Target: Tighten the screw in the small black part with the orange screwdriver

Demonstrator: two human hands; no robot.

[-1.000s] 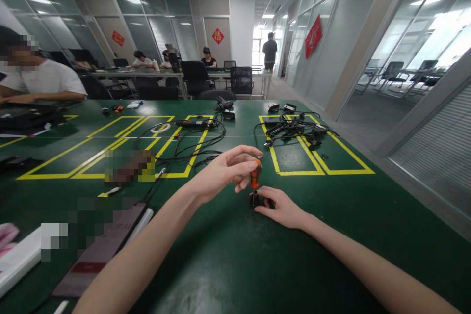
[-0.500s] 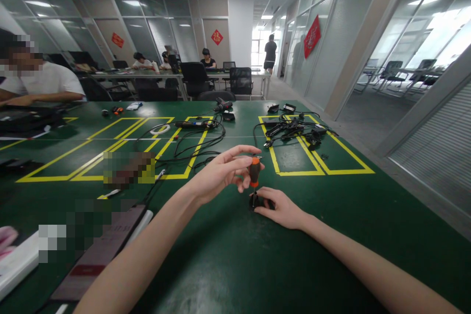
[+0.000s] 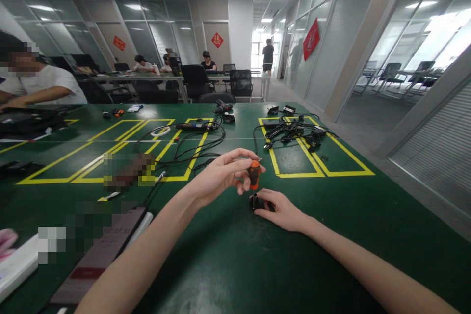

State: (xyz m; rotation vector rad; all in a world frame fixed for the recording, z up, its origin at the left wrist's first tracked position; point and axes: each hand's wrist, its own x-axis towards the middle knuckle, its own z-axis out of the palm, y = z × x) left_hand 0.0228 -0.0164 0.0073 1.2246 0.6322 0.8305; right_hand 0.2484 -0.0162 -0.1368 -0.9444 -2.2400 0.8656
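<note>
My left hand [image 3: 230, 172] has its thumb and fingers closed round the handle of a short screwdriver [image 3: 254, 175], orange and dark grey. The screwdriver stands upright, its shaft pointing down into a small black part [image 3: 253, 204] on the green table. Gripping that black part from the right, my right hand [image 3: 280, 210] has its thumb at the near side and its fingers at the far side. Most of the part is covered by the fingers, so its kind cannot be made out.
Black cables and plugs [image 3: 290, 130] lie heaped at the back right. A corded black tool [image 3: 195, 126], a white ring [image 3: 160, 131] and a drill [image 3: 222, 107] are farther back. A phone [image 3: 106, 250] lies at the left. A person [image 3: 40, 83] works at the far left.
My hands, the screwdriver and the black part keep nearly the same places. The whole view has shifted slightly downward. The person at the far left has moved an arm.
</note>
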